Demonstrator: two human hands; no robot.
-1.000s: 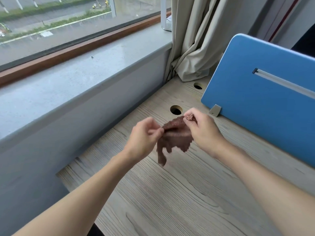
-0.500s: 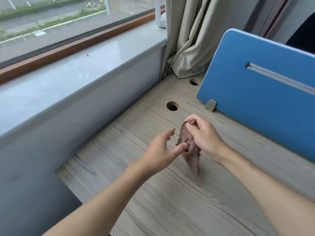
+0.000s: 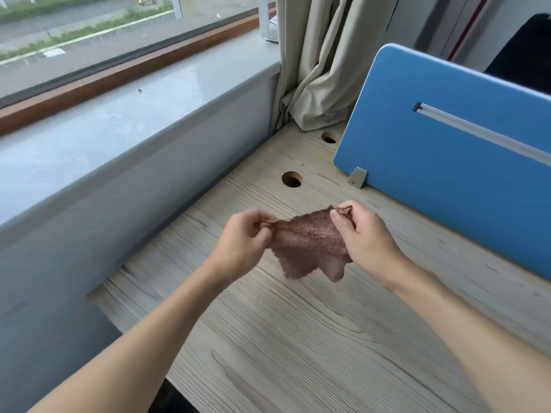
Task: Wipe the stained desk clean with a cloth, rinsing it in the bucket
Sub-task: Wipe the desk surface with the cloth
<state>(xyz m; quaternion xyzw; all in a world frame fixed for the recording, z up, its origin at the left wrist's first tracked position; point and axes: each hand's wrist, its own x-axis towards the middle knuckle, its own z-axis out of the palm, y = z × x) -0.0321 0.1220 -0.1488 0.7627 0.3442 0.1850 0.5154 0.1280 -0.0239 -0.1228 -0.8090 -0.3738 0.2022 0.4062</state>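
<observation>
A small brown cloth [image 3: 310, 242] hangs spread out in the air above the pale wood-grain desk [image 3: 298, 338]. My left hand [image 3: 243, 242] pinches its upper left corner. My right hand [image 3: 365, 234] pinches its upper right corner, thumb on the near side. The lower edge of the cloth dangles free just above the desk. No bucket is in view, and I see no clear stain on the desk.
A blue divider panel [image 3: 447, 156] stands along the desk's right side. Two round cable holes [image 3: 292, 179] lie near the far end. A grey window sill [image 3: 119, 126] runs along the left, with a beige curtain [image 3: 325, 70] bunched at the far corner.
Half a second ago the cloth hung bunched from my right hand alone, with my left hand open beside it. Now my left hand has taken a corner and the cloth is stretched between both hands.
</observation>
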